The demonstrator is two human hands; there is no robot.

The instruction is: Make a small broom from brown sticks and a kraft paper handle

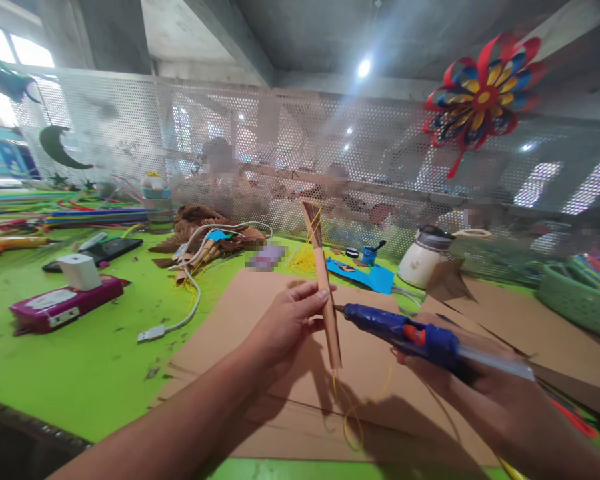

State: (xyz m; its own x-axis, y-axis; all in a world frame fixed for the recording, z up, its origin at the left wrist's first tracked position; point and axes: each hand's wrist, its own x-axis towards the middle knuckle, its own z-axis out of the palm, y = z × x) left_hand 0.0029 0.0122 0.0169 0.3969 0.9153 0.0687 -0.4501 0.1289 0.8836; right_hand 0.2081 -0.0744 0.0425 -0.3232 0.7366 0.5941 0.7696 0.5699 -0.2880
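Note:
Upright and slightly tilted, a rolled brown paper piece (322, 267) with a fringed, fanned top is pinched between the thumb and fingers of my left hand (300, 307). Yellow string (353, 417) trails from its lower end and crosses its fringe. My right hand (480, 387) is wrapped round a blue hot glue gun (400, 327), with a clear glue stick (497, 362) jutting from its back. The nozzle points left, at or very near the paper roll's side; I cannot tell if they touch. Beneath both hands lie brown paper sheets (250, 320).
On the green table (105, 373) are a purple power strip (70, 303) with a white charger, a white cable (195, 300), a bundle of brown paper pieces (210, 247), blue paper (365, 273), a white jug (423, 260) and a green basket (575, 300). A perforated screen (290, 133) stands behind.

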